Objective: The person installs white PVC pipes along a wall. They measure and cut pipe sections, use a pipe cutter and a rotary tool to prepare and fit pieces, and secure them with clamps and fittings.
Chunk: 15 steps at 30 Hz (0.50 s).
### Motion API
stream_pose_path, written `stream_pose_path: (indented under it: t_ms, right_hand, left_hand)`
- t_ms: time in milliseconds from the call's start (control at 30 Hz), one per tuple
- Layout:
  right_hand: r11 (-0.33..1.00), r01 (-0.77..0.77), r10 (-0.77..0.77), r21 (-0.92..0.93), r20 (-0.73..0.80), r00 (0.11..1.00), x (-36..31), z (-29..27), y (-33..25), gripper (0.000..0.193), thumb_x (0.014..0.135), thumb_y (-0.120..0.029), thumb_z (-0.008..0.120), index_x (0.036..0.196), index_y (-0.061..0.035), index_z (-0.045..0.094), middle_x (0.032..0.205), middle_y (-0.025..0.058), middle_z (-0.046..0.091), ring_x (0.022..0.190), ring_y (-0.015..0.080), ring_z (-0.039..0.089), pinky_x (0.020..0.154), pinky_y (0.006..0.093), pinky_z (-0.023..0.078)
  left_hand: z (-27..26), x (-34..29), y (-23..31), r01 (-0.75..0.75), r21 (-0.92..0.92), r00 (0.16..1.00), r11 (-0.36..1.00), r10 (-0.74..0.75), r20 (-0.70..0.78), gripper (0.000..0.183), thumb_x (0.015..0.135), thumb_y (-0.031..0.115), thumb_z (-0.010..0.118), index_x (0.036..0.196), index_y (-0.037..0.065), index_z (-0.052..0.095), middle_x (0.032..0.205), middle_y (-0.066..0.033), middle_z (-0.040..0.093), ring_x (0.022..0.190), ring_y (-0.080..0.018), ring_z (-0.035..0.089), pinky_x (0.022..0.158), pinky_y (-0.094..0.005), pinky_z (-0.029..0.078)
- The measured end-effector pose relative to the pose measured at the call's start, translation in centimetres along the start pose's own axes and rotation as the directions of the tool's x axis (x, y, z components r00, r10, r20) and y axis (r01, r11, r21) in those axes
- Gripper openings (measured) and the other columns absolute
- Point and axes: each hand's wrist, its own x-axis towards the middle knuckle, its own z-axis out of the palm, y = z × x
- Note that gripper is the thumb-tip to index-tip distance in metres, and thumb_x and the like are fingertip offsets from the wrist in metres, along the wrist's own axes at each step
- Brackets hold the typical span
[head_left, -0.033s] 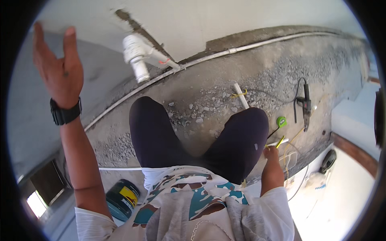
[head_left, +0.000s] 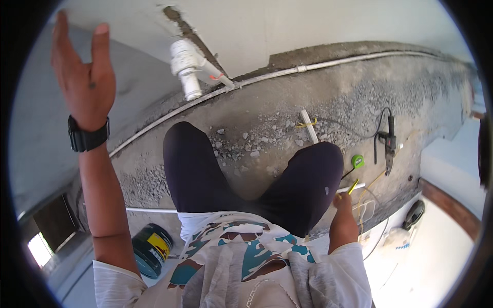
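My left hand (head_left: 84, 84) is raised at the far left in front of the wall, thumb and fingers apart, holding nothing; a black watch (head_left: 87, 134) is on its wrist. To its right, a white plastic pipe fitting (head_left: 186, 66) joins a branch of the long white pipe (head_left: 257, 78). My right hand (head_left: 343, 199) is low beside my right knee, with its fingers closed. A thin yellow stick-like piece (head_left: 353, 187) and a short white tube (head_left: 361, 185) show at its fingertips. Which of these it grips is hard to make out. A green tape measure (head_left: 358, 161) lies just beyond.
Grey rubble (head_left: 257, 138) covers the floor before my knees, beside a white strip (head_left: 309, 128) with a yellow tie. A corded power tool (head_left: 390, 141) lies at the right. A dark bucket (head_left: 152, 250) stands at lower left. A groove (head_left: 192, 36) is cut into the wall.
The view has turned slightly, so the wall fitting appears farther right and the tools a little lower. My left hand appears a little higher; both hands keep their shape.
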Motion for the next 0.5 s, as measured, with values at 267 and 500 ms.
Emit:
stream_pose_path:
  t_ms: [267,500]
  right_hand:
    - [0.785,-0.084,0.092,0.613,0.019,0.996,-7.1,0.3,-3.6,0.027,0.097,-0.020,0.043,0.121,-0.0083,0.050,0.106,0.0090,0.054,0.075,0.0179,0.054,0.052,0.0233,0.041]
    - [0.673,0.590,-0.714,0.446,0.599,0.362,-30.5,8.9,-15.4,0.041,0.099,-0.023,0.047,0.136,-0.0062,0.047,0.082,0.0035,0.054,0.060,0.0114,0.047,0.054,0.0259,0.039]
  left_hand:
    - [-3.1,1.0,0.1,-0.085,0.029,0.982,0.996,0.079,0.172,0.061,0.099,0.025,0.059,0.148,-0.002,0.035,0.149,-0.0231,0.042,0.141,-0.0402,0.035,0.114,-0.0491,0.027]
    - [-5.1,-8.9,6.3,0.651,-0.707,0.740,0.275,-0.434,0.513,0.038,0.097,0.024,0.063,0.126,0.000,0.054,0.114,-0.0074,0.061,0.104,-0.0169,0.056,0.094,-0.0320,0.043]
